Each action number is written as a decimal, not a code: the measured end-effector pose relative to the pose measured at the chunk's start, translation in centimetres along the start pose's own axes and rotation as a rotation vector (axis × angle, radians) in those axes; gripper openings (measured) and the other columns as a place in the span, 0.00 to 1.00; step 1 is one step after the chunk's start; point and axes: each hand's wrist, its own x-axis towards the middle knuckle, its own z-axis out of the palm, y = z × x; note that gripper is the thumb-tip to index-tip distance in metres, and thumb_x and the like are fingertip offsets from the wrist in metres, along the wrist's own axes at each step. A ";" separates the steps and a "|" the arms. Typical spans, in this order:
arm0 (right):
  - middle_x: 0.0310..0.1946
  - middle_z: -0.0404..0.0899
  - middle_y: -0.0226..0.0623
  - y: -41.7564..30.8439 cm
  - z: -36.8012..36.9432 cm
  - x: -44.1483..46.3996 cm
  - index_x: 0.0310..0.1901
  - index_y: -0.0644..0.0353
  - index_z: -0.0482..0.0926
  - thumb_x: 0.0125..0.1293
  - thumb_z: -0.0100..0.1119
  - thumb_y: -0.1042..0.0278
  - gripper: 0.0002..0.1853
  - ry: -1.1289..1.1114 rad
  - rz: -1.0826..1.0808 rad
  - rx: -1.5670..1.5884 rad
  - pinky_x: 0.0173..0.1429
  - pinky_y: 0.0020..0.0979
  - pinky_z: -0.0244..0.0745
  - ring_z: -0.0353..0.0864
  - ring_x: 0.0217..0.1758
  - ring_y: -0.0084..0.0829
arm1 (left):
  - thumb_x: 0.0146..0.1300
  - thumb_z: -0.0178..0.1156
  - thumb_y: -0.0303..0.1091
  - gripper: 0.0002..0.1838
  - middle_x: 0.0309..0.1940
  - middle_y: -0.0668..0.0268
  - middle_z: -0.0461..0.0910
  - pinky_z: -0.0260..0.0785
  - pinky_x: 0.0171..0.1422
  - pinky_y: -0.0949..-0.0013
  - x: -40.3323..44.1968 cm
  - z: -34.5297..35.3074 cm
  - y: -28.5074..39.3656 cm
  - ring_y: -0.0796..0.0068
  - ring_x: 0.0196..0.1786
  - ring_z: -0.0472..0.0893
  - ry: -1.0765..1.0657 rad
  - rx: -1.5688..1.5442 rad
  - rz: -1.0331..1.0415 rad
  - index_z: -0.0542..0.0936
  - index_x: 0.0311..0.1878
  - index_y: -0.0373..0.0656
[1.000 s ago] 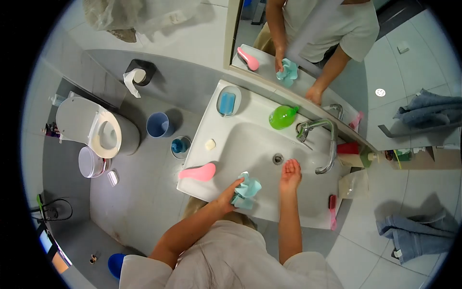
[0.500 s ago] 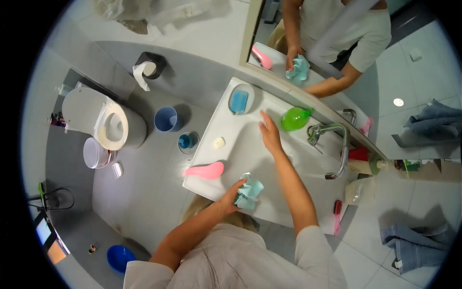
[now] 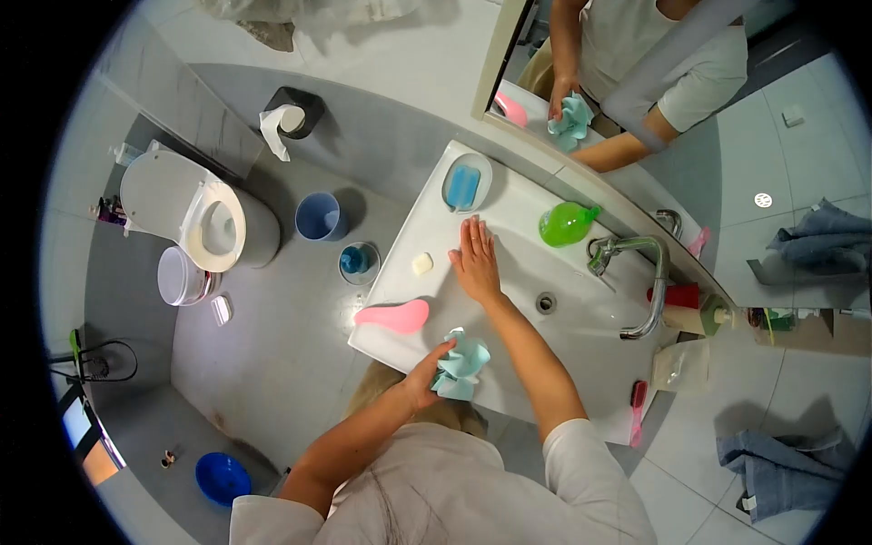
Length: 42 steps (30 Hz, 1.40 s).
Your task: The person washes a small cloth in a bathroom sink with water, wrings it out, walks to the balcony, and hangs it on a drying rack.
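Note:
My left hand (image 3: 421, 380) is closed on a crumpled light-teal cloth (image 3: 463, 363) at the front edge of the white sink (image 3: 436, 227). Fingers spread and holding nothing, my right hand (image 3: 476, 262) is over the left side of the basin, palm down. Just left of it lies a small cream soap bar (image 3: 422, 263). A blue sponge (image 3: 463, 186) rests in an oval dish beyond its fingertips. The pink brush (image 3: 392, 316) lies on the sink's left corner. Whether my right palm touches the sink surface I cannot tell.
A green bottle (image 3: 569, 223) stands at the back of the sink beside the chrome faucet (image 3: 656, 282). A red-and-pink brush (image 3: 638, 413) lies at the right edge. On the floor at left are a blue bucket (image 3: 321, 217), a toilet (image 3: 218, 227) and a blue basin (image 3: 222, 479).
My right hand has moved from above the drain leftward, first toward the sponge dish, then back near the soap bar. My left hand still holds the cloth. The view has shifted slightly.

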 end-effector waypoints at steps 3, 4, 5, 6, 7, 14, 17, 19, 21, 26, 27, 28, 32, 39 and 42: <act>0.70 0.41 0.60 0.3 2.1 -0.9 0.69 0.71 0.45 0.67 0.48 0.59 0.37 0.071 -0.035 0.160 0.73 0.47 0.44 0.42 0.74 0.53 | 0.62 0.55 0.55 0.27 0.46 0.63 0.79 0.73 0.53 0.60 0.3 -0.5 -0.4 0.65 0.47 0.80 -0.008 -0.001 0.003 0.72 0.56 0.45; 0.70 0.40 0.62 -0.5 2.4 -2.9 0.69 0.71 0.44 0.67 0.48 0.60 0.37 0.037 0.006 0.442 0.74 0.46 0.43 0.41 0.74 0.55 | 0.62 0.55 0.55 0.27 0.46 0.63 0.79 0.73 0.53 0.60 0.6 -0.8 -0.7 0.66 0.47 0.80 -0.016 -0.007 0.014 0.72 0.56 0.45; 0.70 0.40 0.61 0.0 4.1 -5.9 0.69 0.71 0.43 0.66 0.48 0.60 0.37 0.007 0.003 0.438 0.74 0.45 0.43 0.40 0.74 0.55 | 0.62 0.55 0.55 0.27 0.46 0.63 0.79 0.73 0.53 0.60 0.7 -1.0 -0.9 0.66 0.47 0.80 -0.024 -0.013 0.021 0.72 0.56 0.45; 0.70 0.39 0.61 0.8 5.9 -8.6 0.69 0.71 0.43 0.66 0.48 0.60 0.38 -0.024 0.000 0.434 0.75 0.43 0.43 0.40 0.74 0.56 | 0.61 0.56 0.55 0.27 0.46 0.63 0.79 0.72 0.54 0.59 0.7 -0.9 -0.9 0.65 0.47 0.79 -0.007 -0.005 0.033 0.73 0.55 0.46; 0.71 0.39 0.58 1.2 5.9 -10.6 0.69 0.69 0.42 0.66 0.48 0.60 0.38 -0.164 0.028 0.318 0.75 0.42 0.44 0.39 0.74 0.54 | 0.60 0.57 0.56 0.26 0.46 0.63 0.79 0.71 0.55 0.59 0.4 -0.7 -0.8 0.65 0.48 0.79 0.013 0.002 0.044 0.74 0.54 0.47; 0.55 0.72 0.40 9.6 2.7 -20.3 0.58 0.62 0.68 0.67 0.47 0.64 0.19 -0.192 0.886 0.925 0.61 0.38 0.67 0.71 0.57 0.39 | 0.60 0.57 0.55 0.26 0.47 0.65 0.78 0.70 0.55 0.60 0.3 -0.2 -0.7 0.67 0.49 0.78 0.012 -0.008 0.005 0.73 0.55 0.48; 0.40 0.76 0.32 10.3 -2.8 -19.5 0.46 0.61 0.75 0.67 0.49 0.68 0.10 0.579 1.285 1.836 0.49 0.27 0.75 0.75 0.41 0.26 | 0.60 0.58 0.55 0.27 0.47 0.65 0.78 0.70 0.56 0.58 0.7 -0.2 -0.7 0.66 0.49 0.78 -0.019 0.016 -0.001 0.72 0.55 0.48; 0.38 0.76 0.32 10.6 -4.8 -18.7 0.44 0.62 0.75 0.66 0.53 0.66 0.10 0.786 1.169 2.037 0.47 0.27 0.75 0.75 0.40 0.26 | 0.60 0.57 0.55 0.26 0.47 0.65 0.78 0.69 0.56 0.57 0.8 0.2 -0.7 0.66 0.49 0.78 -0.018 0.019 -0.014 0.72 0.55 0.48; 0.36 0.76 0.32 12.3 -5.0 -18.1 0.44 0.62 0.75 0.66 0.55 0.63 0.12 0.910 1.019 2.142 0.46 0.27 0.75 0.76 0.40 0.26 | 0.60 0.57 0.55 0.26 0.48 0.65 0.78 0.69 0.56 0.57 0.9 0.4 -1.0 0.65 0.49 0.78 -0.022 0.026 -0.018 0.72 0.55 0.48; 0.35 0.76 0.33 13.6 -1.6 -13.8 0.46 0.60 0.74 0.65 0.57 0.57 0.16 0.714 0.880 2.225 0.47 0.25 0.74 0.76 0.38 0.26 | 0.58 0.58 0.57 0.27 0.47 0.64 0.78 0.68 0.56 0.54 1.3 -0.1 -1.3 0.62 0.49 0.77 -0.013 0.048 -0.004 0.74 0.55 0.51; 0.36 0.77 0.33 10.6 -2.6 -12.3 0.46 0.60 0.75 0.65 0.57 0.58 0.15 0.395 0.858 2.095 0.48 0.25 0.73 0.76 0.40 0.26 | 0.58 0.58 0.57 0.27 0.47 0.64 0.78 0.68 0.56 0.54 1.4 -0.2 -1.4 0.62 0.49 0.77 -0.027 0.046 0.000 0.74 0.55 0.51; 0.38 0.77 0.33 7.3 -4.6 -11.0 0.45 0.60 0.76 0.65 0.57 0.59 0.14 0.094 0.823 1.942 0.48 0.25 0.73 0.76 0.41 0.26 | 0.58 0.57 0.58 0.27 0.47 0.64 0.78 0.68 0.56 0.54 1.5 -0.3 -1.5 0.62 0.49 0.77 -0.040 0.044 0.004 0.74 0.54 0.51; 0.40 0.78 0.34 4.2 -7.1 -10.2 0.44 0.59 0.77 0.65 0.56 0.61 0.12 -0.013 0.995 1.836 0.51 0.27 0.73 0.76 0.45 0.27 | 0.58 0.57 0.59 0.27 0.47 0.65 0.78 0.69 0.55 0.54 0.7 0.1 -1.4 0.62 0.49 0.77 -0.017 0.055 -0.005 0.74 0.54 0.51; 0.34 0.79 0.32 11.5 -7.5 -17.4 0.40 0.61 0.76 0.65 0.54 0.66 0.08 1.015 0.971 2.286 0.49 0.28 0.76 0.78 0.41 0.28 | 0.56 0.57 0.60 0.28 0.47 0.66 0.77 0.68 0.54 0.53 0.6 1.6 -1.2 0.63 0.48 0.76 0.069 0.108 -0.024 0.74 0.54 0.52; 0.31 0.78 0.31 11.3 -8.7 -18.3 0.36 0.60 0.76 0.65 0.53 0.69 0.05 0.938 0.766 2.261 0.45 0.26 0.76 0.78 0.37 0.27 | 0.57 0.57 0.60 0.27 0.46 0.67 0.77 0.68 0.54 0.53 0.8 3.4 -1.3 0.63 0.48 0.77 0.055 0.142 -0.052 0.74 0.54 0.53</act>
